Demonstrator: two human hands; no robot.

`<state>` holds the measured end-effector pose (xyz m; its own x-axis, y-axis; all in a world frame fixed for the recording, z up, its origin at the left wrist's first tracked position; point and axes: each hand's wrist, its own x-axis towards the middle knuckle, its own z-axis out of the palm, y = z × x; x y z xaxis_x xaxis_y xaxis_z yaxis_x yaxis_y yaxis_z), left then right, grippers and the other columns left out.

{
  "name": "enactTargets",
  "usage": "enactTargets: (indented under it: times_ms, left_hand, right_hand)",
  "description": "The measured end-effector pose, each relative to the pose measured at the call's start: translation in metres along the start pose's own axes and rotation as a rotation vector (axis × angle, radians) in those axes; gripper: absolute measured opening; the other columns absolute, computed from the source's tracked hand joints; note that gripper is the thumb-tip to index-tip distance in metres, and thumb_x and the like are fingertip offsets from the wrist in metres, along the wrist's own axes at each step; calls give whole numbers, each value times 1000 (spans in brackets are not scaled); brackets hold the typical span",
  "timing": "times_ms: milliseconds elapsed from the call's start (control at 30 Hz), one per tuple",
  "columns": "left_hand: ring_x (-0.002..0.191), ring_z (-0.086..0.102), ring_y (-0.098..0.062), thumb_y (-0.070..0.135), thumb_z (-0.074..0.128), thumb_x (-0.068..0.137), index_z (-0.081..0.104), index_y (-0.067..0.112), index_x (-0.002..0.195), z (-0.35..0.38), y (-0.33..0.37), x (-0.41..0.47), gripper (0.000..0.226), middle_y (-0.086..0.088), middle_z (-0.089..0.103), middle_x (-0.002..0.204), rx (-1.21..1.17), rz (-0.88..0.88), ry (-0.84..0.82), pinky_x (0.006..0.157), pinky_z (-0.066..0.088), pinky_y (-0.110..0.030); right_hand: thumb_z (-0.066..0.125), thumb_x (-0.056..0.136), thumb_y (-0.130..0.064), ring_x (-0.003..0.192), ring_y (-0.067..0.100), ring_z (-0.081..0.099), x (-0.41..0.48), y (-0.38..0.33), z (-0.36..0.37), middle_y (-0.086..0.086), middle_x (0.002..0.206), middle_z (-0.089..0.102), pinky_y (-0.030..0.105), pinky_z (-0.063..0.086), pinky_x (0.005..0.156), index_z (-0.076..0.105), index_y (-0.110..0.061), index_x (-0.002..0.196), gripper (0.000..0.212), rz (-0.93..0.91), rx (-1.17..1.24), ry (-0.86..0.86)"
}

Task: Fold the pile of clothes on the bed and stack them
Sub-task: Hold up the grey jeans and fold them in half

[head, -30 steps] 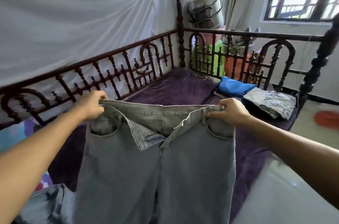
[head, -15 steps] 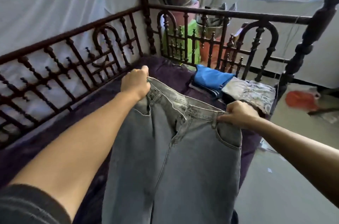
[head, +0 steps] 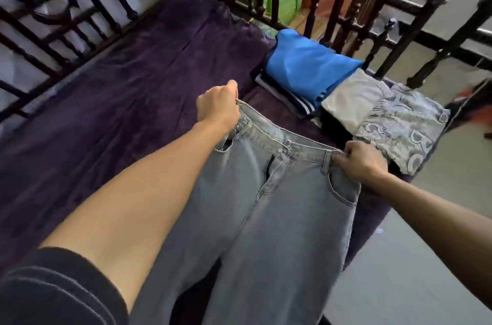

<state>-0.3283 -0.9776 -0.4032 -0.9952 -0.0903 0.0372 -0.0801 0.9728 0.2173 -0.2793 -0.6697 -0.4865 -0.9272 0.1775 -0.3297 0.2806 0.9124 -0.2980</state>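
A pair of grey jeans (head: 266,207) lies front side up over the purple bed cover (head: 111,111), legs running toward me. My left hand (head: 217,107) grips the far-left corner of the waistband. My right hand (head: 360,161) pinches the waistband at the right belt loop. Beyond the jeans sit folded clothes: a blue garment (head: 306,66) on top of dark striped pieces, and next to it a grey patterned garment (head: 402,127) with a pale one beneath.
A dark wooden bed rail (head: 87,5) with turned spindles runs along the far side and the head end. A white cloth hangs behind the rail. Grey floor (head: 415,271) shows to the right of the bed.
The jeans have gone from held up in the air to lowered onto the bed. My left hand has swung forward and inward, the waistband now closed flat. My view has tilted down.
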Motion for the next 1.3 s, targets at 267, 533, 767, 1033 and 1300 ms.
enactTargets:
  times_ms: [267, 533, 767, 1033, 1300]
  left_hand:
    - [108, 56, -28, 28, 67, 84, 53, 19, 115, 105, 5, 8, 35, -5, 58, 116, -156, -102, -321, 82, 44, -38]
    - [106, 59, -29, 12, 60, 87, 59, 17, 112, 107, -142, -155, 26, -8, 62, 116, -70, -532, -490, 82, 46, -35]
    - [112, 57, -29, 14, 59, 88, 59, 17, 116, 88, -257, -340, 28, -9, 62, 120, -86, -924, -533, 87, 46, -36]
    - [125, 42, -35, 22, 62, 87, 42, 16, 137, 99, -404, -516, 54, -15, 44, 135, -2, -1096, -511, 98, 42, -46]
    - [104, 60, -30, 38, 73, 80, 62, 14, 106, 137, -496, -640, 37, -8, 65, 110, -438, -1237, -557, 83, 46, -34]
  right_hand:
    - [59, 82, -44, 89, 33, 64, 46, 37, 64, 11, 96, 68, 32, 44, 65, 64, -19, 85, 26, -47, -287, -209]
    - [55, 88, -35, 121, 28, 47, 9, -69, 115, 5, 124, 57, 39, 39, 95, 58, -23, 118, 33, -522, -525, -310]
    - [52, 91, -26, 111, 29, 57, -84, -203, 189, 5, 124, 59, 35, 46, 82, 57, -22, 123, 33, -784, -498, -536]
    - [54, 90, -23, 122, 28, 48, -207, -319, 320, 6, 130, 54, 38, 46, 88, 54, -22, 130, 39, -1066, -597, -522]
    - [61, 90, -33, 127, 33, 42, -261, -370, 423, 11, 136, 50, 44, 43, 97, 45, -22, 138, 52, -1030, -684, -479]
